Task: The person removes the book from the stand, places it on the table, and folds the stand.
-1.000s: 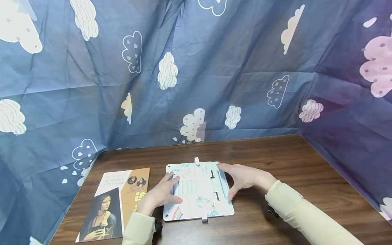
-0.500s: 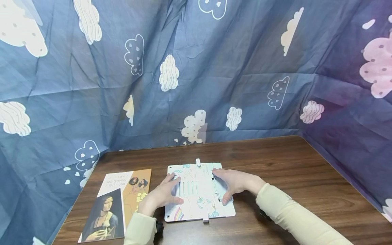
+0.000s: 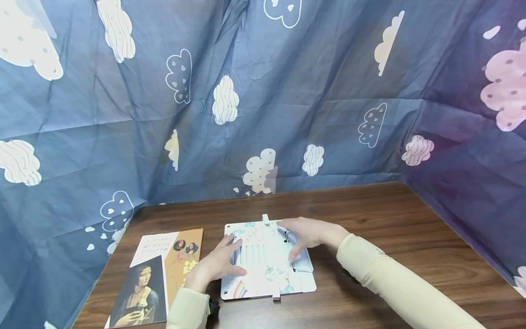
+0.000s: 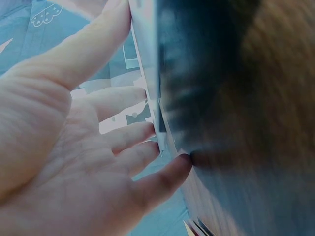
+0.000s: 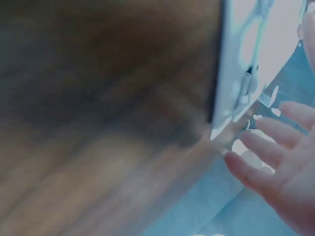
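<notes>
A white book stand [image 3: 255, 253] printed with a rainbow and unicorns lies flat on the table, slots in its middle and a small clip at its far and near edges. My left hand [image 3: 218, 260] is at its left side with straight, spread fingers; in the left wrist view the fingertips [image 4: 142, 93] meet the edge of the stand. My right hand [image 3: 314, 233] reaches over the right part, fingers spread, near a pale hinged flap [image 3: 302, 261]. In the right wrist view, the fingers [image 5: 266, 147] look straight and apart from the stand [image 5: 241, 59].
A book [image 3: 144, 292] with a portrait on its cover lies left of the stand, beside my left forearm. The dark wooden table [image 3: 370, 219] extends to the right. A blue cloud-patterned cloth [image 3: 287, 114] hangs behind and along the sides.
My right hand has moved left from the stand's right edge to over its surface, and the flap there looks shifted. The left hand has stayed at the left side.
</notes>
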Motion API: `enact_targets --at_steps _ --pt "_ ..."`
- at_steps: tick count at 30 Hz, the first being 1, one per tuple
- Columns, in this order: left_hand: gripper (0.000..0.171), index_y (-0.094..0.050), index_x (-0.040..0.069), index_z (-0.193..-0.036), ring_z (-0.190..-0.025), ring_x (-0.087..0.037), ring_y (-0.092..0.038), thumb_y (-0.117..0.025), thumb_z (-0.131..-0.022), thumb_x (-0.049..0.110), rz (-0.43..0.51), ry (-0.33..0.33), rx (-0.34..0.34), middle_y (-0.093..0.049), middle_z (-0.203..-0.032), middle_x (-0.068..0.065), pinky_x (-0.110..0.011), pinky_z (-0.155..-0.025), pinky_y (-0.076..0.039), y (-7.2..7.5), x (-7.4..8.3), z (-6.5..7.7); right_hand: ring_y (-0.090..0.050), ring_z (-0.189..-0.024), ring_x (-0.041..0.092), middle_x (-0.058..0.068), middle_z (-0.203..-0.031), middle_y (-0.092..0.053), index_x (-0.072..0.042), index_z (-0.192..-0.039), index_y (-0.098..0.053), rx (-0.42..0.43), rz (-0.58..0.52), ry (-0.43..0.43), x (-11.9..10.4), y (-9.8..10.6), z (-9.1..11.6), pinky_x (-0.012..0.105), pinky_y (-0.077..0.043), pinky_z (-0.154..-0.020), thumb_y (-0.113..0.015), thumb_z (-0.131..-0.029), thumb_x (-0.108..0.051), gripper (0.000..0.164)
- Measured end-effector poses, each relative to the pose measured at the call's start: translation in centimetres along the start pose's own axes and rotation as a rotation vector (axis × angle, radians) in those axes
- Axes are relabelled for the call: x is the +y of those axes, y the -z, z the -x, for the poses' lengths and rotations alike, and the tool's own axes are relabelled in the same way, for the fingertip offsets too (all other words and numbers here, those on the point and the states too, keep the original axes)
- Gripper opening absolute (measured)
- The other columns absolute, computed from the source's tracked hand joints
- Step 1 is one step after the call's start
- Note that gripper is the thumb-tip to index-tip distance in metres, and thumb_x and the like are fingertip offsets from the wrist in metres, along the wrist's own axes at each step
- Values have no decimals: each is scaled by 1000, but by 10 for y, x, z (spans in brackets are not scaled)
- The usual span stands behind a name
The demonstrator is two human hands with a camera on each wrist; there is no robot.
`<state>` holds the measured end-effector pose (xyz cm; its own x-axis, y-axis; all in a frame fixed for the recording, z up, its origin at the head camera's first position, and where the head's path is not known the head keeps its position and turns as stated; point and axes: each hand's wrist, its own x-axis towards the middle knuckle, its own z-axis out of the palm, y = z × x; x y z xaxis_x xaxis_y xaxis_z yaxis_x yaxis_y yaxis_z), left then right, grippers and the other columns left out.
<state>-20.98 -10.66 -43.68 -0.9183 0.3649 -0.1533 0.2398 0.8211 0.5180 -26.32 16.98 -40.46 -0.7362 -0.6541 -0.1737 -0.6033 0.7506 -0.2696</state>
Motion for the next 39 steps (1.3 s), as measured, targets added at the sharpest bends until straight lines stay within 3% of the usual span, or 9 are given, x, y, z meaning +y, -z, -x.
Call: enact_targets --at_steps 3,9,15,23,31,39 --pt "84 -37 13 -134 -130 -30 -8 -74 -64 41 -11 4 3 -15 -143 -11 -50 -98 -21 0 -2 0 -25 -126 24 10 -139 -29 -7 -138 -25 38 16 -13 -3 5 -18 38 -21 -101 -72 -54 -56 108" --pt "83 -37 12 -134 -130 -30 -10 -73 -65 41 -10 -24 6 -15 -143 -12 -50 -97 -22 1 1 -3 -16 -129 25 12 -143 -17 -13 -141 -13 10 -22 -103 -10 4 -50 42 -23 -100 -74 -52 -55 116" --pt "83 -37 12 -134 -130 -30 -10 -73 -66 41 -22 -25 6 -16 -143 -12 -51 -96 -23 1 4 -4 -19 -129 25 11 -143 -18 -10 -140 -16 -3 -1 -136 -9 -3 -68 40 -23 -100 -73 -49 -59 118" --pt "82 -36 11 -134 -130 -30 -9 -73 -66 39 -24 -21 -1 -16 -143 -13 -49 -98 -22 0 7 -2 -27 -126 24 8 -138 -29 -8 -138 -25 -16 21 -195 -6 -7 -76 37 -25 -99 -72 -48 -62 115" --pt "84 -37 9 -134 -130 -30 -9 -74 -65 38 -10 -3 4 -16 -143 -13 -49 -98 -21 0 5 0 -23 -127 26 10 -139 -27 -8 -136 -29 -38 26 -186 -14 -7 -79 38 -23 -100 -72 -49 -61 111" --pt "83 -37 9 -134 -130 -31 -9 -74 -65 38 -4 -4 5 -17 -143 -14 -50 -98 -21 1 4 2 -30 -124 25 7 -134 -34 -10 -134 -34 -23 22 -178 -15 -10 -80 38 -27 -98 -71 -49 -61 106"
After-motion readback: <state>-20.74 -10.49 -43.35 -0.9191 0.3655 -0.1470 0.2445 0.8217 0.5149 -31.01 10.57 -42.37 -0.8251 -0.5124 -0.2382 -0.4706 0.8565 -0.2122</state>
